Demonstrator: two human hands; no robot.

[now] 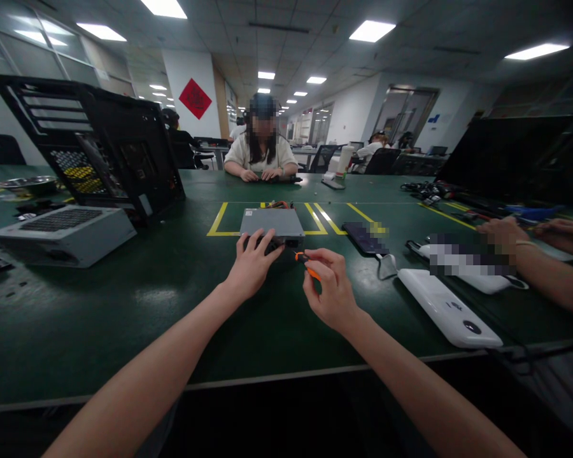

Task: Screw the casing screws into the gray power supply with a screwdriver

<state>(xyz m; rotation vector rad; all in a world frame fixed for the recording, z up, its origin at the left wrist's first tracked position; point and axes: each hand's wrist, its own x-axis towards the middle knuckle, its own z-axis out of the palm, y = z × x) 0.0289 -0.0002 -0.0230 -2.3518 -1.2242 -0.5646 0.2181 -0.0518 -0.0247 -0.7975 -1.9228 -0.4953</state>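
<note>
A grey metal computer power supply lies on the green table in front of me, with a bundle of wires at its back. My left hand grips its near edge, fingers spread over the top and thumb at the front face. In my right hand is an orange and black screwdriver, held between thumb and fingers. Its tip points toward the front face of the power supply, near the socket. Whether the tip touches a screw is too small to tell.
A black computer case and another grey power supply stand at left. White power banks and a phone lie at right, near another person's hands. A person sits opposite. Yellow tape marks the table.
</note>
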